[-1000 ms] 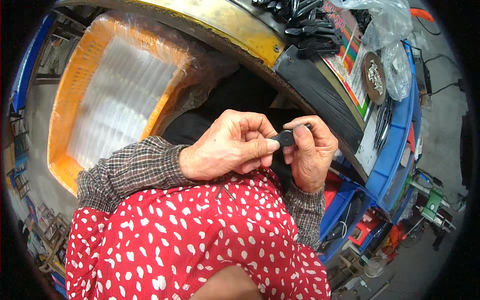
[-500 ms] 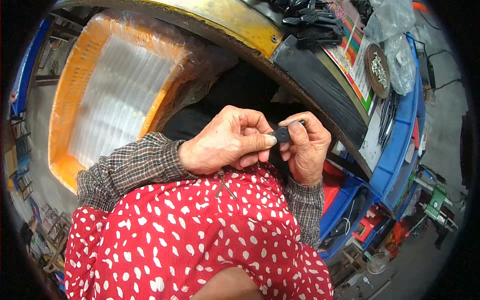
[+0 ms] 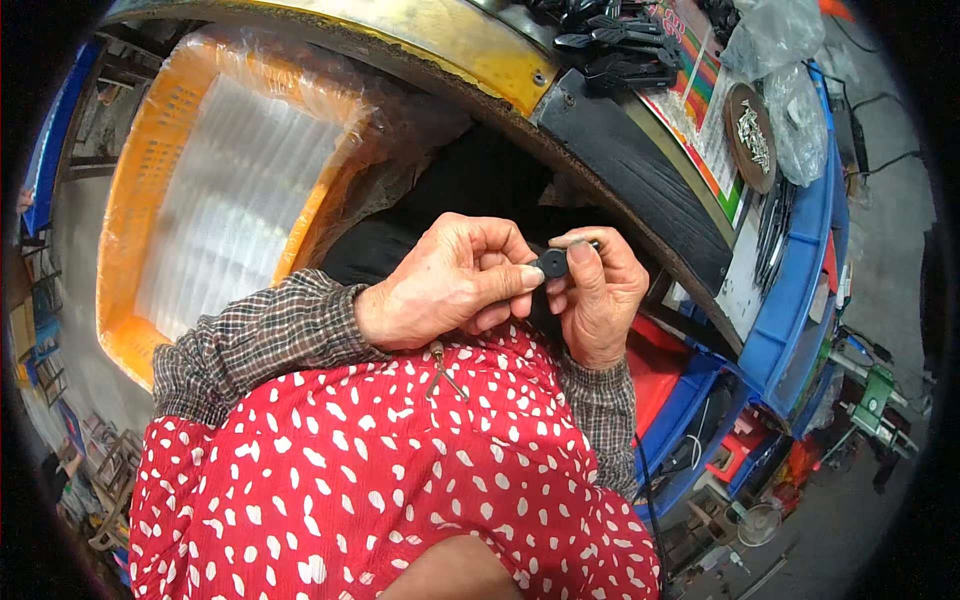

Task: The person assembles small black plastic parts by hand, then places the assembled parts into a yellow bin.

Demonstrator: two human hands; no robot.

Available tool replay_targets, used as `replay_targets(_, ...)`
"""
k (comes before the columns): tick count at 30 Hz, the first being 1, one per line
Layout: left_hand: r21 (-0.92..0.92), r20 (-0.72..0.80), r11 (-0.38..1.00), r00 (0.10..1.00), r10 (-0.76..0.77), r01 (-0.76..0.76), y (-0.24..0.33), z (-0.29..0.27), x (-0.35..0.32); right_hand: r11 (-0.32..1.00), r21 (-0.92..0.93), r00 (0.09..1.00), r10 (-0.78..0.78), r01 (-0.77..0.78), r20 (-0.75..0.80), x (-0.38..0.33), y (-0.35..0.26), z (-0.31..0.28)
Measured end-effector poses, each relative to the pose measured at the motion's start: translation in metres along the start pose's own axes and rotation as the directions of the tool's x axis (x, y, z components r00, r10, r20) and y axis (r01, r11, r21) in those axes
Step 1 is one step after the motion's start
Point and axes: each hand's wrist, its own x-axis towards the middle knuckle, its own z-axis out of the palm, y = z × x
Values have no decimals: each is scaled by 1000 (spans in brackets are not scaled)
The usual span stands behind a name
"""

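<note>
A small black plastic part (image 3: 553,263) with a round end and a hole in it is held between my two hands, above my lap. My left hand (image 3: 455,280) pinches one end between thumb and fingertips. The other end sits between the thumb and bent fingers of my right hand (image 3: 600,290), and a dark tip shows past the index finger. Its full shape is hidden by my fingers. On the bench at the upper right lies a pile of black plastic pieces (image 3: 630,45). A round brown dish (image 3: 735,150) there holds small silvery pins or screws.
An orange plastic crate (image 3: 122,230) lined with clear film and white foam stands at the left. The bench edge (image 3: 640,180) curves across in front. Blue bins (image 3: 790,330) and a green clamp-like tool (image 3: 876,392) are at the right.
Both hands have shifted slightly to the left with the black part still between them. A dark cable now shows beside my right sleeve.
</note>
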Motion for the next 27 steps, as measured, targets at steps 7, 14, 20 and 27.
replay_targets(7,15,14,1000,1000,-21,21,-1,-2,1,998,27,995,49,-51,92,4,-1,-4)
replay_targets(14,-36,-12,998,999,-53,52,-1,-2,-1,998,36,996,51,-53,67,1,3,1)
replay_targets(20,-98,-14,991,995,-97,95,-3,-5,-1,997,47,996,52,-56,76,1,10,1)
replay_targets(27,-95,35,989,993,-111,114,5,-3,6,999,2,998,47,-48,43,4,-1,-3)
